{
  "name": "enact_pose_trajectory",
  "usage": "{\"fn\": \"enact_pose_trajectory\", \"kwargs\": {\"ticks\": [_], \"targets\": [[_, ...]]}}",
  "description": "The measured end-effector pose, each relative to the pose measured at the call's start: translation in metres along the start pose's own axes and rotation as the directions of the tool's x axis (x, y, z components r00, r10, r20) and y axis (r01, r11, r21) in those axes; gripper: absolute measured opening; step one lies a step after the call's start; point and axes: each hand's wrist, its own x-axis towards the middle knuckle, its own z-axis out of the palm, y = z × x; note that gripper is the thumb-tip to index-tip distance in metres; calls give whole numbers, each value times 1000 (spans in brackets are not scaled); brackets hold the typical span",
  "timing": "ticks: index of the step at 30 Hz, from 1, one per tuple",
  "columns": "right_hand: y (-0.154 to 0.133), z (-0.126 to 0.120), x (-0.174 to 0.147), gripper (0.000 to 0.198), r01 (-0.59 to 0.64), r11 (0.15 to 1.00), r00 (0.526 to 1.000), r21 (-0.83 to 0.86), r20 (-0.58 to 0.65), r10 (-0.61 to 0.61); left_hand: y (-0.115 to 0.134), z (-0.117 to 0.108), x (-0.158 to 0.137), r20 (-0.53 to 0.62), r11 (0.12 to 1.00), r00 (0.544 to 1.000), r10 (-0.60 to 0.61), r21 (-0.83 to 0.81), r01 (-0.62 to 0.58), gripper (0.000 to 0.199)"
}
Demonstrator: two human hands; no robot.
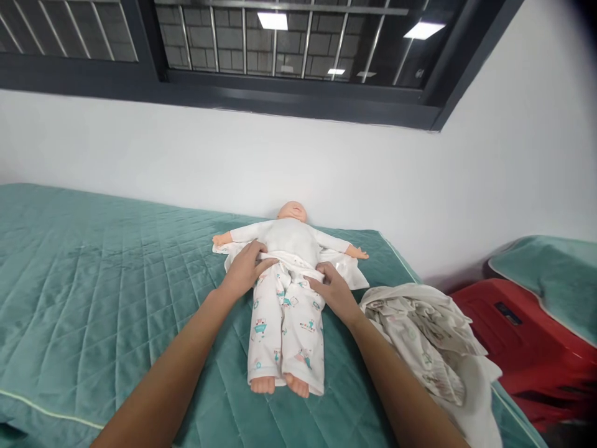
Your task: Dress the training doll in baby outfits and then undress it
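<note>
A baby doll [292,211] lies on its back, arms spread, its bare feet toward me. It wears a white long-sleeved top [291,239] and white trousers [267,317] printed with small coloured pictures. My left hand [243,270] is closed on the trousers' waistband at one hip, thumb and fingers at the fabric's edge. At the other hip, my right hand [334,291] grips the same waistband. Some fingertips are hidden in the cloth. Loose white cloth [347,269] spreads under the doll's arms and back.
Beneath the doll is a green quilted cover [116,280]. A heap of white patterned clothes [420,323] lies by my right forearm. Beyond the bed's right edge stands a red plastic chair or stool [494,311]. A white wall [186,149] with a barred window rises behind.
</note>
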Motion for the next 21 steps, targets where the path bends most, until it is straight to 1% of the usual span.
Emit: {"fn": "enact_pose_trajectory", "kwargs": {"ticks": [2,4,5,7,10,12,13,15,17,19,21], "targets": [[2,1,3,27,11,1000,1000,-9,0,-11,2,3,0,-9,992,1000,-15,125,16,32],[5,2,4,24,19,1000,1000,-15,-9,-19,5,3,-8,-21,967,999,-28,252,33,36],[7,2,4,22,26,999,999,-18,-21,-27,7,3,-15,-30,955,999,-34,295,41,38],[10,3,3,18,40,999,998,-22,-51,-41,14,2,-34,-57,947,998,-41,315,56,39],[13,5,3,12,57,998,995,-19,-76,-59,25,-1,-68,-127,967,990,-64,236,93,37],[14,5,3,10,89,996,992,-15,-84,-90,32,-2,-87,-146,979,982,-119,145,140,35],[13,6,3,11,117,993,988,-17,-95,-118,34,-3,-93,-134,981,978,-163,86,175,34],[10,6,1,15,179,983,976,-29,-118,-182,38,-3,-99,-72,965,963,-261,-47,259,33],[5,6,-2,15,202,979,972,-34,-112,-205,39,-3,-98,-5,934,946,-324,-161,319,37],[1,5,-9,13,177,984,980,-30,-82,-179,38,-3,-94,26,915,942,-336,-230,333,42],[-4,5,-21,13,134,991,990,-22,-51,-135,36,-2,-90,24,912,949,-315,-270,310,41]]}}
